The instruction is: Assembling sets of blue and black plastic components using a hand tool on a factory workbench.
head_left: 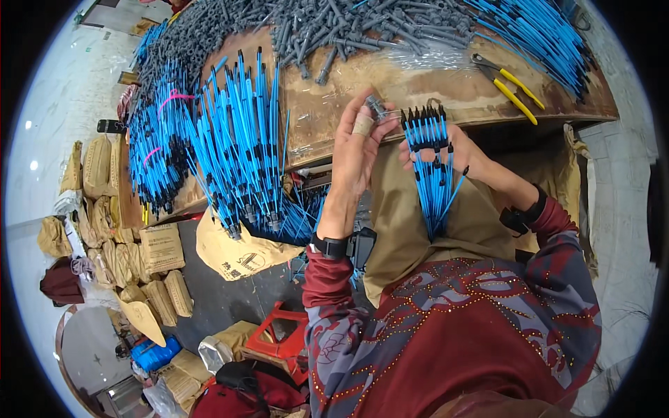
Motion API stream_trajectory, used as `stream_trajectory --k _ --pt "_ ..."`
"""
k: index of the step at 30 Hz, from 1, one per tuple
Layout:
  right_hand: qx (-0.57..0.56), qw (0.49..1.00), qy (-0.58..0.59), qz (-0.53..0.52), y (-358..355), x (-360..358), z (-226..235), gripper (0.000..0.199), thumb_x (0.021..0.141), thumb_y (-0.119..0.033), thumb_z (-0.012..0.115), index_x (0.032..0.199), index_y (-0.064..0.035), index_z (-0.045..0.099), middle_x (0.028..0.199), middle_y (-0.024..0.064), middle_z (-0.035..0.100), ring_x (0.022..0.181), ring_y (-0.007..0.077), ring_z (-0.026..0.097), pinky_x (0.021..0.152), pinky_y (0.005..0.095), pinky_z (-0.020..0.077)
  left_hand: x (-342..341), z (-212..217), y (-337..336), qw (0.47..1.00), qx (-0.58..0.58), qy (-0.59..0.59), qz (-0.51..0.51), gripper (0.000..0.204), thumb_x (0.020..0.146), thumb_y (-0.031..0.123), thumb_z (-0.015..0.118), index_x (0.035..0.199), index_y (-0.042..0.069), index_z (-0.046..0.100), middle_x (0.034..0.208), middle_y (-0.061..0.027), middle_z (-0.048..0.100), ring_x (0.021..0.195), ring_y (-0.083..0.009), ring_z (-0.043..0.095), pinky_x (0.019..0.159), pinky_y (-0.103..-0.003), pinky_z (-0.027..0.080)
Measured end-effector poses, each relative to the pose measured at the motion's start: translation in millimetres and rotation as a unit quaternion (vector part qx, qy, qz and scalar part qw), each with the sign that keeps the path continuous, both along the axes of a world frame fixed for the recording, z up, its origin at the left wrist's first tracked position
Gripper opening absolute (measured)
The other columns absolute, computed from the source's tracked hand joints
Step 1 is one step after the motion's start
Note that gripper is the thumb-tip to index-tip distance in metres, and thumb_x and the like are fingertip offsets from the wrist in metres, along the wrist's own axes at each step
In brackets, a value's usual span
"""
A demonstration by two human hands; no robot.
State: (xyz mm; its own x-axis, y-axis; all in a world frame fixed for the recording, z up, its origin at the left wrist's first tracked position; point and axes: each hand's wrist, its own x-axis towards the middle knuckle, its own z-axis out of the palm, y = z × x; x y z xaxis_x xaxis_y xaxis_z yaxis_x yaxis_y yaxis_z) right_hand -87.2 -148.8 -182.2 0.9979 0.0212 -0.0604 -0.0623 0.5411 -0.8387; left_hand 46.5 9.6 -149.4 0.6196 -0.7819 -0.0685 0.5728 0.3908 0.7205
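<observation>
My left hand [354,150] pinches a small grey plastic fitting [376,106] between thumb and fingers, and a tan bandage wraps one of its digits. Close by on the right, my right hand [460,150] is closed around a fan of thin blue rods [433,184] with black tips. A thin strand or rod end spans from the fitting to the nearest tips; whether it enters the fitting I cannot tell. The rods' lower ends converge above my lap.
On the wooden table [313,118] lie a heap of grey plastic parts [369,28], bundled blue rods [244,132], more blue rods [543,42] and yellow-handled pliers [512,87]. Paper sacks [101,167], a red stool [279,334] and a yellowish bag [240,254] are to my left.
</observation>
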Motion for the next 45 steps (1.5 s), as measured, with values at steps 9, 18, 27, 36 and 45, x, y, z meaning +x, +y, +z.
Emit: stream_trajectory --k 9,18,27,36,45 --pt "-0.006 0.999 0.036 -0.014 0.8 0.9 1.2 0.04 0.086 -0.011 0.063 0.123 0.0029 0.056 0.112 0.0144 0.065 0.096 0.0272 0.067 0.088 0.0403 0.0553 -4.1 -5.6 -8.8 0.998 0.036 -0.041 0.01 0.042 0.098 0.007 0.048 0.14 0.003 0.038 0.12 -0.0184 0.058 0.105 -0.021 0.06 0.093 -0.031 0.052" --pt "-0.013 0.999 0.052 0.001 -4.0 -2.6 5.6 0.044 0.085 -0.013 0.07 0.124 0.0016 0.055 0.109 0.0121 0.065 0.097 0.0222 0.066 0.087 0.0407 0.0561 -9.3 -6.1 -15.5 0.999 0.031 -0.021 -0.008 0.038 0.096 0.005 0.051 0.134 0.001 0.045 0.121 -0.0178 0.058 0.105 -0.0196 0.061 0.091 -0.029 0.053" --pt "-0.035 0.998 0.057 -0.007 -0.8 -2.4 9.6 0.046 0.086 -0.018 0.07 0.125 0.0005 0.055 0.105 0.0102 0.066 0.093 0.0212 0.067 0.084 0.0371 0.057 -10.5 -4.0 -14.0 0.999 0.042 0.025 -0.009 0.034 0.095 0.004 0.053 0.129 -0.001 0.049 0.11 -0.0122 0.062 0.096 -0.0178 0.063 0.086 -0.028 0.054" --pt "-0.05 0.998 0.041 -0.005 2.4 -2.5 15.2 0.043 0.085 -0.025 0.071 0.119 -0.0009 0.058 0.104 0.0107 0.067 0.092 0.0223 0.068 0.081 0.0343 0.0565 -26.3 5.5 -7.6 0.99 0.037 -0.121 0.069 0.018 0.09 -0.001 0.059 0.106 0.0 0.054 0.092 -0.0022 0.058 0.081 -0.0094 0.058 0.079 -0.022 0.048" --pt "-0.063 0.997 0.045 -0.007 2.3 -4.2 17.9 0.04 0.085 -0.025 0.071 0.114 -0.0001 0.059 0.102 0.0119 0.067 0.092 0.0242 0.069 0.081 0.0351 0.0567 -23.1 3.4 -9.4 0.993 0.068 -0.073 0.058 0.022 0.084 -0.002 0.067 0.1 0.001 0.052 0.094 -0.0036 0.058 0.079 -0.0085 0.056 0.074 -0.023 0.048"
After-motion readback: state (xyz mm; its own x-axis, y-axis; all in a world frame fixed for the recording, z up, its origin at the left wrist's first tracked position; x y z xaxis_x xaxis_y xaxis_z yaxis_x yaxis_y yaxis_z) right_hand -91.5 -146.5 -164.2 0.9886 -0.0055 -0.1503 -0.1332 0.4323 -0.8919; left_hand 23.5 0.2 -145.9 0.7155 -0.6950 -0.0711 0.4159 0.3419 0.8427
